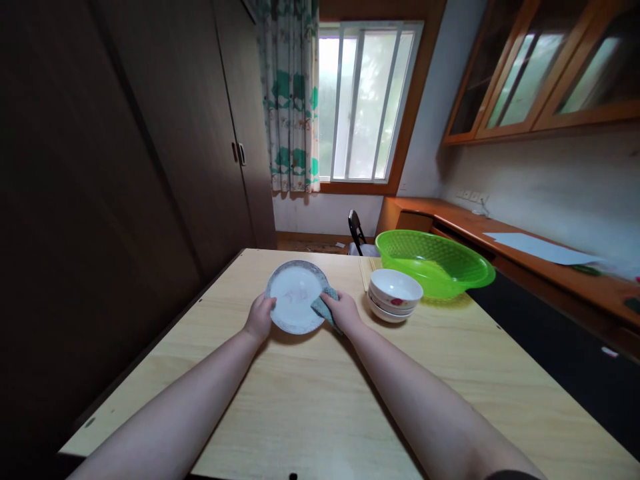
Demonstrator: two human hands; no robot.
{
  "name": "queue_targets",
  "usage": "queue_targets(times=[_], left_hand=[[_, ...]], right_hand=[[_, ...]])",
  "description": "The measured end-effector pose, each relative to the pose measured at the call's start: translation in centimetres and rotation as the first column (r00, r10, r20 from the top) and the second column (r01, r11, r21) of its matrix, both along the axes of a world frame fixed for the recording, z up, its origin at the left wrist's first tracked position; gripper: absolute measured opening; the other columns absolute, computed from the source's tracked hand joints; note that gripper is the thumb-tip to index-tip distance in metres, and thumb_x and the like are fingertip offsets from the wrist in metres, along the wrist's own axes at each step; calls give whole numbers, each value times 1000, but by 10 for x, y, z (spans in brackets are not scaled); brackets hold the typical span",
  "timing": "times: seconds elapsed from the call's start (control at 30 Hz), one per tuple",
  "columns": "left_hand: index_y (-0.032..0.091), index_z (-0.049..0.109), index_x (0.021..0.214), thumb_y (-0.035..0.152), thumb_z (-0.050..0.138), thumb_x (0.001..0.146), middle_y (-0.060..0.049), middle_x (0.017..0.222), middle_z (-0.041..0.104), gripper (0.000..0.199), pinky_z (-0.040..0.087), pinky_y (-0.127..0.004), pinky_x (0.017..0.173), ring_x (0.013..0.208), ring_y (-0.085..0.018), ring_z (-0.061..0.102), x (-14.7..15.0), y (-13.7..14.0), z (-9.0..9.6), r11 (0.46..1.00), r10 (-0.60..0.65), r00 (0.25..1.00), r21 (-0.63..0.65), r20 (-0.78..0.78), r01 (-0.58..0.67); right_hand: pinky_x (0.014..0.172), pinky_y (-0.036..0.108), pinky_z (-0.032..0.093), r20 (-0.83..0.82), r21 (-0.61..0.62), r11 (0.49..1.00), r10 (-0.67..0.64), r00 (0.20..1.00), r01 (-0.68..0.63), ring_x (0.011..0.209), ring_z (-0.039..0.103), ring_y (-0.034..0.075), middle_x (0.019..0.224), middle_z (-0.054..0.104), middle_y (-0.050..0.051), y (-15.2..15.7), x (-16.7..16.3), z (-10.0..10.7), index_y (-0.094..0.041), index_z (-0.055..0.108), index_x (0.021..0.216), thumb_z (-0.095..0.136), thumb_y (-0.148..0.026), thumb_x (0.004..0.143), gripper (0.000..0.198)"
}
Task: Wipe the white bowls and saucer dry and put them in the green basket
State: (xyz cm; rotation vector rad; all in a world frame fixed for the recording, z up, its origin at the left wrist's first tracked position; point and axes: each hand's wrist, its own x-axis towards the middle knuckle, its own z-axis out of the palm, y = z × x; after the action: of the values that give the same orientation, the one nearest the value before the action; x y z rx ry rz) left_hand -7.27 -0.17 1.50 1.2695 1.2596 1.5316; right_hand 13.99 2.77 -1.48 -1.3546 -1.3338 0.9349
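Note:
A white plate (296,300) with a grey patterned rim is tilted up toward me over the table. My left hand (259,317) grips its left edge, thumb on the front face and the other fingers hidden behind. At the plate's right edge, my right hand (343,311) is closed on a grey-green cloth (327,308), which is pressed against the rim. Just right of that hand stands a stack of white bowls (395,293), one with a red flower on its side.
Behind the bowls sits a large green plastic basket (435,263). Chopsticks (364,275) lie beside the stack on the wooden table (280,413). A folding chair (356,230) is beyond the far edge. Dark wardrobe doors (165,133) line the left, an orange-brown desk (425,208) the right.

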Motion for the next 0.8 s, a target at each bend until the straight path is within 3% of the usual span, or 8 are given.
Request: queue_targets(times=[0.2,0.4,0.5,0.8], left_hand=[[19,53,56,36,51,59,-1,57,54,17,38,-27,54,60,-18,47,-3,6,-6,998,51,999,-21,16,-51],[16,59,62,35,52,58,-2,60,57,20,39,-27,55,60,-18,48,-2,7,-9,993,-113,993,-30,34,114],[16,60,64,35,53,59,-2,62,59,21,40,-28,56,61,-18,50,-1,4,-8,990,-139,990,-17,30,140],[17,55,58,36,53,60,0,57,56,19,39,-26,55,59,-16,49,-5,10,-12,1000,26,994,-7,107,-25]], right_hand=[[60,27,44,-28,-29,997,73,997,-74,67,60,19,73,69,7,-4,-7,-6,-12,69,76,66,-49,65,38],[60,26,41,42,53,994,-96,995,94,69,58,19,69,67,4,-1,4,3,-15,67,73,60,-54,68,40],[62,26,41,57,80,992,-101,993,96,71,59,20,72,67,4,-1,6,4,-16,66,75,57,-55,70,41],[62,27,41,79,2,999,42,996,-42,74,61,21,78,70,7,-7,-11,-7,-14,68,79,57,-50,72,38]])
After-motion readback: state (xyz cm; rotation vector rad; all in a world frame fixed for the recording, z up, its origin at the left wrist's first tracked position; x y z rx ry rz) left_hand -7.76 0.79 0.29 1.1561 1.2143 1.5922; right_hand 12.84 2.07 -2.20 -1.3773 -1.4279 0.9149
